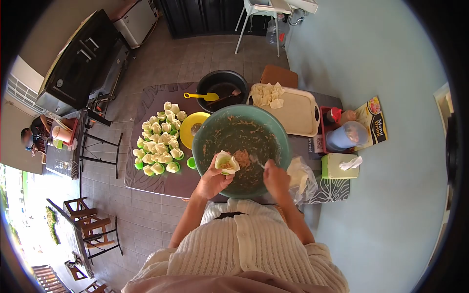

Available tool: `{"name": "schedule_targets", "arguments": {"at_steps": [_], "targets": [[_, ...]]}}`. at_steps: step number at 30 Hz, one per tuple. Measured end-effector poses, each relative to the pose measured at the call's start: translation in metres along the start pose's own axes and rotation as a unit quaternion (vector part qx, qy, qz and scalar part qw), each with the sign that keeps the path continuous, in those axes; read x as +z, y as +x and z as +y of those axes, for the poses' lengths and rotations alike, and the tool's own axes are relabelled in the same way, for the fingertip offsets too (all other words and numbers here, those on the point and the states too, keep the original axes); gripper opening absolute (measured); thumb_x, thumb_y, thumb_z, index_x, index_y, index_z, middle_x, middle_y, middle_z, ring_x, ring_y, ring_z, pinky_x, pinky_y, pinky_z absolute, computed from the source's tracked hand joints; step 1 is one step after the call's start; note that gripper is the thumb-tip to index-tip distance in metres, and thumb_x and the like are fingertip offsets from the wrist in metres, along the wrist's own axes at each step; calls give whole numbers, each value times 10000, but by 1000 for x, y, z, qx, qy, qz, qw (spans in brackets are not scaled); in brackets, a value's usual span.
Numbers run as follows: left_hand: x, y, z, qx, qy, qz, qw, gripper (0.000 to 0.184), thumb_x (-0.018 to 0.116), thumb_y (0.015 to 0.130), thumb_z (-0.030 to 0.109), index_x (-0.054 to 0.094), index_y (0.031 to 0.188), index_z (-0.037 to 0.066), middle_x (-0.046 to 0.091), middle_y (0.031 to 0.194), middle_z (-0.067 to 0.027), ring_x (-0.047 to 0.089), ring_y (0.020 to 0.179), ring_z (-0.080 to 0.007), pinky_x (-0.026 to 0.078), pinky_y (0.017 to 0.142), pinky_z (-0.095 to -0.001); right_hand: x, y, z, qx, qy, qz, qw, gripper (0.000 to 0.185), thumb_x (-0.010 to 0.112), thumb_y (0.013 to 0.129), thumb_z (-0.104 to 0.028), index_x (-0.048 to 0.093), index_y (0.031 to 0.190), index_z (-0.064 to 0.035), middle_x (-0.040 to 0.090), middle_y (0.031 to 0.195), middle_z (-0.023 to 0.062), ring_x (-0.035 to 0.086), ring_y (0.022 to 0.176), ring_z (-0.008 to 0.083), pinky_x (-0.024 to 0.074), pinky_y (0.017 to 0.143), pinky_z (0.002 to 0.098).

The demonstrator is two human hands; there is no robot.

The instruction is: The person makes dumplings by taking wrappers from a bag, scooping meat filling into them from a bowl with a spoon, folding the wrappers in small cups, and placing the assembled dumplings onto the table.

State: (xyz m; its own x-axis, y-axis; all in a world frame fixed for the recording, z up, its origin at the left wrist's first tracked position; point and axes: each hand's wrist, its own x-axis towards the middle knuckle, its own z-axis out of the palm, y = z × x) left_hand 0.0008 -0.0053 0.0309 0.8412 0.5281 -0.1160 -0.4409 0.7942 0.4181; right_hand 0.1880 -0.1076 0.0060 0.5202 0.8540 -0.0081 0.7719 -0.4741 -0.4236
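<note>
My left hand point(213, 181) is wrapped round a small cup lined with a pale wrapper point(226, 162), with some filling inside. It is over the near left part of a large green basin point(200, 134). My right hand point(276, 181) grips a spoon point(257, 161), its head down in the basin beside a lump of pinkish filling point(241, 157). Smears of the same mixture cling to the basin's inner wall. To the left, several green cups with folded pale wrappers point(159, 138) stand close together. One small green cup point(191, 162) sits against the basin's left side.
Behind the basin are a black tub point(223, 76) with a yellow spatula point(201, 96), and a tray point(299, 110) with loose wrappers point(267, 94). A yellow plate point(188, 131) lies left. A plastic bag point(301, 179), tissue box point(337, 167) and blue container point(346, 136) stand right, near the wall.
</note>
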Motion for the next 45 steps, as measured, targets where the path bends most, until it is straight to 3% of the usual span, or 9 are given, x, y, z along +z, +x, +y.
{"name": "schedule_targets", "arguments": {"at_steps": [9,11,12,14,27,31,36,39,45], "targets": [[2,4,-7,4,4,34,999,494,359,888,525,391,1173,123,438,989,-46,414,718,-148,379,616,-219,55,-12,7,-113,-211,-30,970,151,535,796,-205,530,859,-68,607,691,134,593,724,309,458,610,405],[6,6,-8,-5,15,48,999,489,346,891,530,403,1157,123,447,976,-39,416,712,-140,376,611,-214,17,-7,-19,-116,66,54,990,214,608,766,-207,561,905,-52,584,832,125,551,822,253,432,612,355],[7,6,-8,-14,25,62,998,486,334,893,534,416,1140,123,456,963,-32,418,705,-132,373,605,-210,-4,-8,-31,-114,67,54,990,214,608,766,-207,561,905,-52,584,832,125,551,822,253,432,612,355],[5,8,-10,-26,35,59,997,486,328,891,542,426,1129,130,465,949,-26,419,700,-123,372,596,-208,-38,-11,-50,-174,361,47,915,277,701,699,-186,582,918,-66,522,959,106,514,814,238,431,628,330],[13,6,-19,-48,156,15,987,457,303,898,546,383,1136,165,447,960,21,399,777,-89,345,671,-221,-27,3,-63,-258,287,105,917,220,668,663,2,582,844,-90,470,954,89,487,881,266,438,688,340],[23,3,-17,-49,220,43,973,324,440,913,339,346,1163,157,424,943,12,400,759,-86,355,659,-215,-22,5,-63,-256,283,99,919,227,657,663,16,578,857,-71,470,950,95,504,868,266,443,694,341],[16,2,-19,-20,227,23,974,420,489,862,297,320,1216,148,437,986,1,390,768,-71,310,578,-206,-30,3,-66,-234,342,122,902,245,651,695,-5,569,919,-61,477,943,93,520,801,234,444,667,319],[16,2,-17,-14,178,26,984,385,473,870,287,323,1193,141,434,963,-14,394,727,-87,309,562,-201,-44,-2,-57,-156,416,63,894,273,649,722,-32,566,980,-63,485,933,90,523,758,202,442,644,289],[14,5,-15,-26,127,43,991,362,431,875,372,358,1142,138,447,904,-18,382,641,-98,284,512,-197,-43,-4,-36,-251,358,-37,899,265,653,739,-48,600,994,-96,503,889,68,540,719,170,442,614,265]]}}
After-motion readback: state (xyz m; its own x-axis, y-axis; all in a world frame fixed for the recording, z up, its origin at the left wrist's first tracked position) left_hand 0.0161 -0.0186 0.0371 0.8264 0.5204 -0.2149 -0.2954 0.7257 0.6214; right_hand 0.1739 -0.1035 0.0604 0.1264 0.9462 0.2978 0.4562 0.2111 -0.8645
